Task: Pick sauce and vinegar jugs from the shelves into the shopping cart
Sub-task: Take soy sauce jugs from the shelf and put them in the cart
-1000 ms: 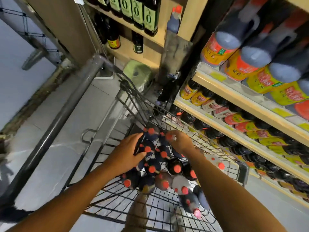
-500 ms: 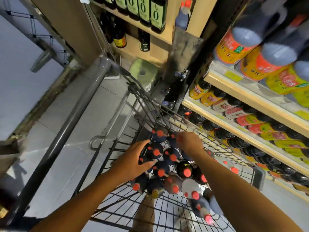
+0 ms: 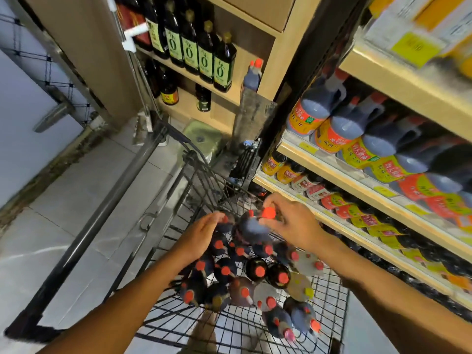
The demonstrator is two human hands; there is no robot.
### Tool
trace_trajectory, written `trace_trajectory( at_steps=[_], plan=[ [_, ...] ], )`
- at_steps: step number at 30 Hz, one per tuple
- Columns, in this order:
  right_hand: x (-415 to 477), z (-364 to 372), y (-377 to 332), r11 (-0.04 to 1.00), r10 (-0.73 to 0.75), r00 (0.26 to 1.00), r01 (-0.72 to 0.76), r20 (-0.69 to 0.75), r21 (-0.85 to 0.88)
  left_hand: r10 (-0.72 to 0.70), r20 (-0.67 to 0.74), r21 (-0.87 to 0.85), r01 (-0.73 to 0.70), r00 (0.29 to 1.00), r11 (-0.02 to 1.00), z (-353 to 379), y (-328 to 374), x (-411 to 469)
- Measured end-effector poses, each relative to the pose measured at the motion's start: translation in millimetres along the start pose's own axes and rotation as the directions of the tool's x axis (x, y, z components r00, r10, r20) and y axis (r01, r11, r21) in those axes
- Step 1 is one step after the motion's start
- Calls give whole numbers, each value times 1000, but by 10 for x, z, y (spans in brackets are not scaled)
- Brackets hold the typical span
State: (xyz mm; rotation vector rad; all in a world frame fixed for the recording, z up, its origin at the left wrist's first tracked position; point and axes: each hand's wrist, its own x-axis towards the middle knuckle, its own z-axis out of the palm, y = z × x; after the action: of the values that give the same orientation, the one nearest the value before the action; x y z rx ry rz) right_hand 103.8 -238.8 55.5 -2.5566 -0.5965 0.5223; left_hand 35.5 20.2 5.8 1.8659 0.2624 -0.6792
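The wire shopping cart (image 3: pixel 329 297) holds several dark sauce and vinegar jugs with red caps (image 3: pixel 255 269). At the cart's far end one dark sauce jug (image 3: pixel 249 229) stands higher than the rest. My right hand (image 3: pixel 293 223) curls round its neck at the red cap. My left hand (image 3: pixel 204 235) lies against the jug's left side with its fingers nearly straight. More jugs with yellow and red labels (image 3: pixel 332 134) fill the shelves on the right.
A wooden shelf (image 3: pixel 229 98) ahead carries tall dark bottles with green labels (image 3: pixel 204 60). The cart's handle bar (image 3: pixel 84 241) runs along the left over a tiled floor. A green bucket lid (image 3: pixel 201 136) sits on the floor beyond the cart.
The view has tilted up toward the shelves. My right hand has shifted to the raised jug's cap, and my left hand has opened against its side.
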Motion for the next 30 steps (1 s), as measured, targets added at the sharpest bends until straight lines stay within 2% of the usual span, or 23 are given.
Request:
trace_trajectory(
  at_steps=[4, 7, 11, 14, 17, 21, 23, 26, 30],
  plan=[
    [-68, -575, -307, 972, -102, 995, 103, -16, 212, -66, 40, -352, 76, 997, 933, 33, 274, -42],
    [-102, -946, -575, 902, -95, 995, 98, -28, 420, -37, 145, -421, 95, 989, 902, 90, 473, -158],
    [-101, -1210, -789, 826, -63, 998, 68, -28, 559, -49, 150, -669, 138, 987, 730, 351, 752, -232],
    [-118, -1269, -796, 801, -11, 1000, 20, -18, 598, -60, 147, -686, 146, 987, 713, 445, 821, -341],
    [-125, -1242, -754, 823, 0, 1000, 14, -24, 567, -78, 140, -642, 150, 987, 752, 436, 796, -452],
    [-107, -1178, -688, 847, 59, 998, -48, -3, 529, -63, 128, -655, 132, 990, 744, 491, 765, -495],
    [-97, -1133, -672, 858, 77, 997, -73, 14, 508, -66, 87, -670, 108, 994, 735, 500, 739, -519],
    [-81, -1031, -609, 808, 129, 990, -134, 49, 574, -86, 10, -667, 71, 996, 742, 462, 582, -544],
    [-107, -683, -360, 798, 203, 972, -235, 120, 555, -146, -107, -698, 30, 984, 716, 296, 360, -588]
  ],
)
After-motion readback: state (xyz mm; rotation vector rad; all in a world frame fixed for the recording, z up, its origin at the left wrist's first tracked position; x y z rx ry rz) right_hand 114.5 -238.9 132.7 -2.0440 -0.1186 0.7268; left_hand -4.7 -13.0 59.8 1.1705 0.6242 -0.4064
